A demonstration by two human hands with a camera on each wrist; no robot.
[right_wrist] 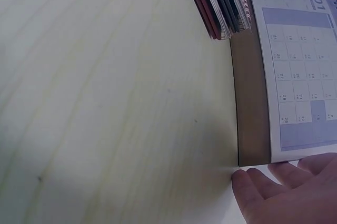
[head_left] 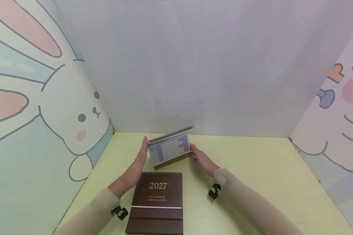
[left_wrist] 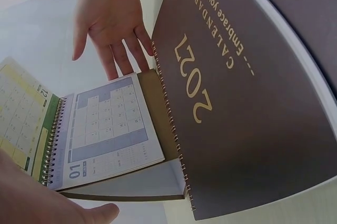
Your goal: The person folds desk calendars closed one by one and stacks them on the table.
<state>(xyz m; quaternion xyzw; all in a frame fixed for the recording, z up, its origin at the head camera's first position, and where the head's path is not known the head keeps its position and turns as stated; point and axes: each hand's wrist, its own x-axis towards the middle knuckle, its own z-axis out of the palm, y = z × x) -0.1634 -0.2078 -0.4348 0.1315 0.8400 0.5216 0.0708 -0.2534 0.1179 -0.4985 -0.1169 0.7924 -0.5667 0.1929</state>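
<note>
A spiral-bound desk calendar (head_left: 172, 148) stands tilted up like a tent near the back of the table, its front page marked 01 with a blue-purple month grid. My left hand (head_left: 135, 168) has its straight fingers along the calendar's left side. At the lower right side, the fingers of my right hand (head_left: 203, 160) are extended against the edge, as the right wrist view also shows. In the left wrist view, green-edged pages (left_wrist: 23, 113) marked 12 hang over the far side. A dark brown calendar (head_left: 157, 192) printed 2027 lies in front, close to the standing one.
Pale yellow wood-grain covers the table (head_left: 253, 169). Behind it rises a plain whitish wall (head_left: 200, 81). Side panels carry a cartoon rabbit (head_left: 67, 111) on the left and a pink-cheeked cartoon figure (head_left: 335, 130) on the right.
</note>
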